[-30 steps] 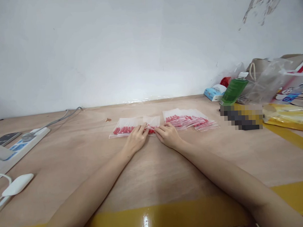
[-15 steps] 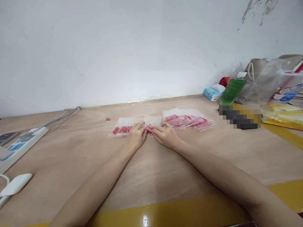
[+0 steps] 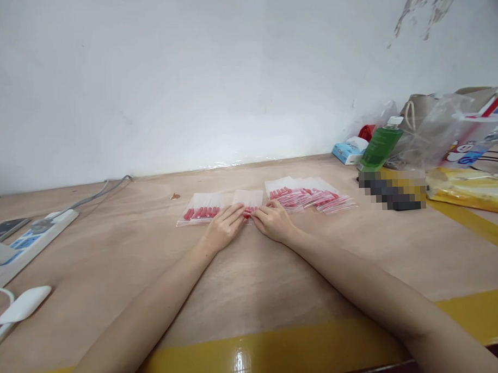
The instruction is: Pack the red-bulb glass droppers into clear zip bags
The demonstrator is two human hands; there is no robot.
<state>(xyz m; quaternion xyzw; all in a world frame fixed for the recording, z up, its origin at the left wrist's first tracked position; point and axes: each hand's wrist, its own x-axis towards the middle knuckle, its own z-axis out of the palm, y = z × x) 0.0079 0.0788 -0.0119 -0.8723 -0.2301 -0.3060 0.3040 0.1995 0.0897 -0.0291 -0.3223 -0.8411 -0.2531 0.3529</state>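
A small clear plastic bag (image 3: 248, 197) with red pieces in it lies flat on the table between my two hands. My left hand (image 3: 226, 226) grips its left and lower side, the fingers close together and reaching over the bag. At the right lower corner, the bent fingers of my right hand (image 3: 273, 221) hold the bag too. Fingers cover part of the red pieces. Left of my left hand lie overlapping bags of red pieces (image 3: 201, 212). Beyond my right hand, a wider spread of filled bags (image 3: 304, 195) overlaps in a fan.
On the left are a white power strip (image 3: 50, 226), a phone (image 3: 7, 228) and a white plug adapter (image 3: 26, 304). At the back right stand a green bottle (image 3: 380, 148), a blue tissue pack (image 3: 348, 153) and plastic bags (image 3: 435, 131). Yellow tape (image 3: 279, 351) runs along the front edge.
The bag between my hands now lies flatter and squarer. My left fingers have stretched further right across it; my right hand stays at its right corner.
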